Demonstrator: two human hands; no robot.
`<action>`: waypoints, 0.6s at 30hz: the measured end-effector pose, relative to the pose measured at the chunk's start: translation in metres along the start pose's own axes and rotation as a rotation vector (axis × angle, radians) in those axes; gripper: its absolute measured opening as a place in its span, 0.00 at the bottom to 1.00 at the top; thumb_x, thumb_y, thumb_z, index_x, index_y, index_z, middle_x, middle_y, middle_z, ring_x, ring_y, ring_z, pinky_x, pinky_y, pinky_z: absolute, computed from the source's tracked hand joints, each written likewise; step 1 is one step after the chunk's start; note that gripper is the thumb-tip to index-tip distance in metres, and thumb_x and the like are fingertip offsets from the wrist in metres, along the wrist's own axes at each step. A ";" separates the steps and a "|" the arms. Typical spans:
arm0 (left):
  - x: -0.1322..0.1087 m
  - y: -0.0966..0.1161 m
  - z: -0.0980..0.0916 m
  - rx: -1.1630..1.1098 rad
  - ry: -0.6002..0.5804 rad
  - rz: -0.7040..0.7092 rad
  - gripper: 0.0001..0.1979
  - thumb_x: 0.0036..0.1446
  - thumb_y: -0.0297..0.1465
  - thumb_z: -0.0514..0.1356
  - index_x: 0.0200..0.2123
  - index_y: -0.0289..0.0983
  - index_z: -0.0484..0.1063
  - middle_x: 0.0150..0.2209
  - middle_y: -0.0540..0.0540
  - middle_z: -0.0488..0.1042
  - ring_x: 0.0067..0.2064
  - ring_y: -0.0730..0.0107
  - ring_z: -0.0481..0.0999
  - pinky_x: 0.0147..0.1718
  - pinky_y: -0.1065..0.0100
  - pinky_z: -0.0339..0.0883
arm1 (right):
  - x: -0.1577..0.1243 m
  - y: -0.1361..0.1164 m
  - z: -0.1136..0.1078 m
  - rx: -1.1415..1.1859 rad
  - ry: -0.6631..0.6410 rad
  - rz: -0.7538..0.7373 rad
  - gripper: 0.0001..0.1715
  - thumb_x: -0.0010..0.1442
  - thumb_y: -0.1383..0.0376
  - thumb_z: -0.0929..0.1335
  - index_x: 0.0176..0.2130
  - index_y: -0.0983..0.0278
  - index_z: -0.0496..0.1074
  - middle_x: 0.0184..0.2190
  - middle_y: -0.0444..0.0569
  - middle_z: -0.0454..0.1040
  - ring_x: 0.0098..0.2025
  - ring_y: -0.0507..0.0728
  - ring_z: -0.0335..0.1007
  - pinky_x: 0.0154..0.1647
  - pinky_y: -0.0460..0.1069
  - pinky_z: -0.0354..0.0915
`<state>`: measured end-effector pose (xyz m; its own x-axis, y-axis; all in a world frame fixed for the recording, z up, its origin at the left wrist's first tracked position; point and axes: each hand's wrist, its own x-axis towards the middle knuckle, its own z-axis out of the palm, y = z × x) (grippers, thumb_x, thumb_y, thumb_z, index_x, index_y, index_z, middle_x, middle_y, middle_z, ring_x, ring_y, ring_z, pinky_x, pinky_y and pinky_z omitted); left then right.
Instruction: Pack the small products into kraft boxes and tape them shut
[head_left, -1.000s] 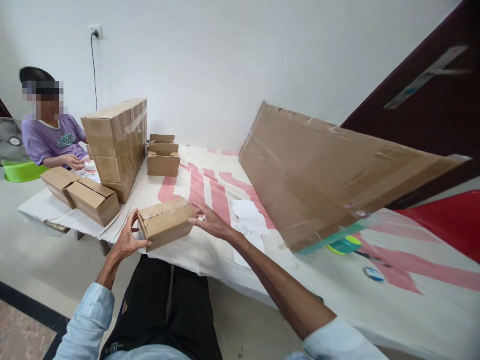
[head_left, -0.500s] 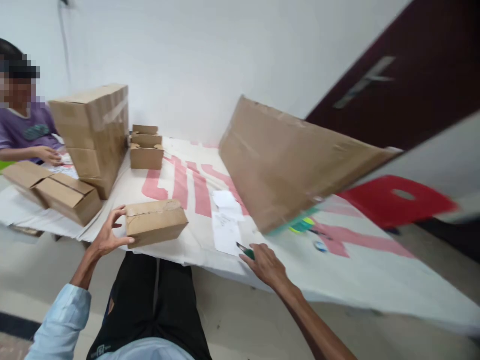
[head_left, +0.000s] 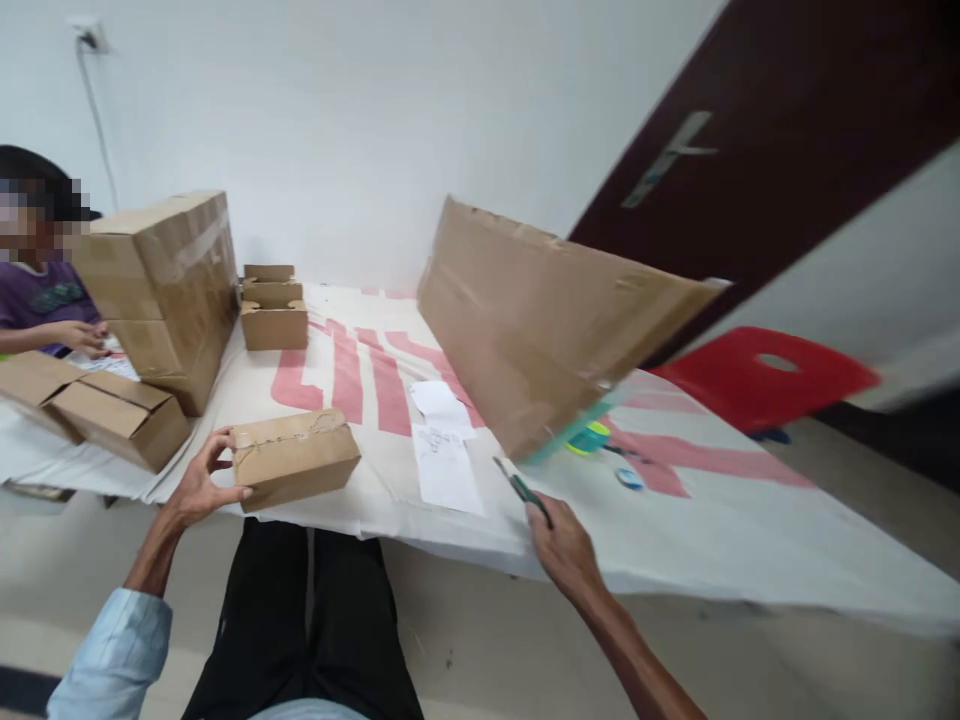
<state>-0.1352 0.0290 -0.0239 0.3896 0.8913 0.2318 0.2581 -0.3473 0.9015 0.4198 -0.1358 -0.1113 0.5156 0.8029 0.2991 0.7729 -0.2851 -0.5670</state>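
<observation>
My left hand (head_left: 201,487) grips the left end of a small taped cardboard box (head_left: 296,458) lying on the white-and-red cloth of the table (head_left: 697,530) near its front edge. My right hand (head_left: 564,545) is closed on a slim green-handled tool (head_left: 521,488), like a cutter or pen, whose tip points up and left over the table edge. White paper slips (head_left: 447,460) lie between the box and the tool.
A long flat cardboard carton (head_left: 540,320) leans tilted across the table's middle. A tall taped box (head_left: 165,290), small open boxes (head_left: 274,315) and closed boxes (head_left: 112,420) stand at left. Another person (head_left: 45,290) sits far left. A green tape roll (head_left: 589,437) and red stool (head_left: 757,375) are right.
My right hand left the small box, moved right to the table's front edge and picked up the green tool. The left hand stays on the box. The view swung right.
</observation>
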 end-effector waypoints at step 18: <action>-0.015 0.003 0.008 -0.022 0.030 -0.021 0.33 0.42 0.36 0.77 0.52 0.43 0.71 0.69 0.36 0.60 0.67 0.44 0.67 0.56 0.50 0.72 | 0.047 -0.325 0.018 0.408 -0.628 -0.920 0.13 0.69 0.60 0.69 0.46 0.60 0.83 0.42 0.49 0.85 0.42 0.58 0.80 0.44 0.52 0.72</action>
<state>-0.1332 0.0119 -0.0280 0.3578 0.9067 0.2234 0.2467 -0.3225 0.9139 0.1868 0.0041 0.0734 -0.5319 0.7676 0.3576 0.5246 0.6302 -0.5724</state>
